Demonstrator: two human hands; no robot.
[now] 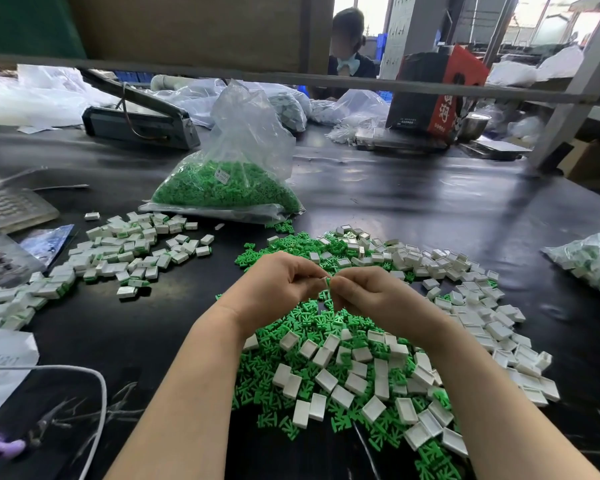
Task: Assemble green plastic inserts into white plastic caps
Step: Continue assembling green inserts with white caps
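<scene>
My left hand [278,285] and my right hand [364,292] meet fingertip to fingertip above a mixed heap. Between them they pinch a small white cap [327,280] with a bit of green insert showing; most of the piece is hidden by the fingers. Below and around the hands lie loose green inserts [312,317] and empty white caps [357,382]. A pile of assembled caps with green edges [125,254] lies to the left.
A clear bag of green inserts [229,188] stands behind the heap. Another bag of parts [593,258] lies at the right edge. A white cable [97,386] and pliers [42,427] lie at the lower left, a heat sealer [139,119] at the back. A person sits across the table.
</scene>
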